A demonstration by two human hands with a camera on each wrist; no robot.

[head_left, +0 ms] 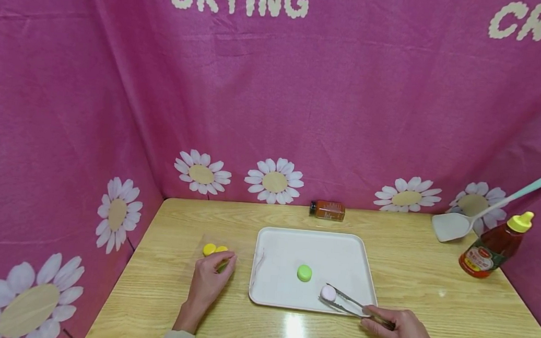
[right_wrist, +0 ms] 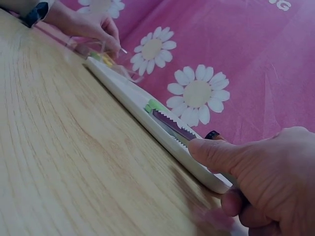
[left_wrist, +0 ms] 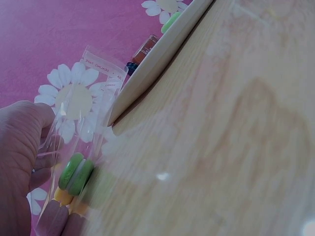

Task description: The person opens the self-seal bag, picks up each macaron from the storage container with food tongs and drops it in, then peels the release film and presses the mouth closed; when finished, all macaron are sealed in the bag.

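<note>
My right hand [head_left: 402,330] grips metal tongs [head_left: 356,303] by their handle end. The two arms of the tongs stand around a pale pink macaron [head_left: 329,293] near the front right of a white tray [head_left: 312,238]. A light green macaron [head_left: 304,273] lies on the tray, left of the pink one. Left of the tray, my left hand [head_left: 210,277] pinches the edge of a clear plastic bag [left_wrist: 106,66]. Inside the bag are yellow macarons [head_left: 209,249], a green macaron [left_wrist: 76,174] and purple-brown ones [left_wrist: 53,219].
Behind the tray a small bottle with a black cap [head_left: 328,210] lies on its side. At the right stand a red sauce bottle [head_left: 488,252] with a yellow cap and a white spatula [head_left: 452,226] leaning on the pink cloth [head_left: 303,98]. The wooden table [head_left: 149,286] meets the cloth at its back and sides.
</note>
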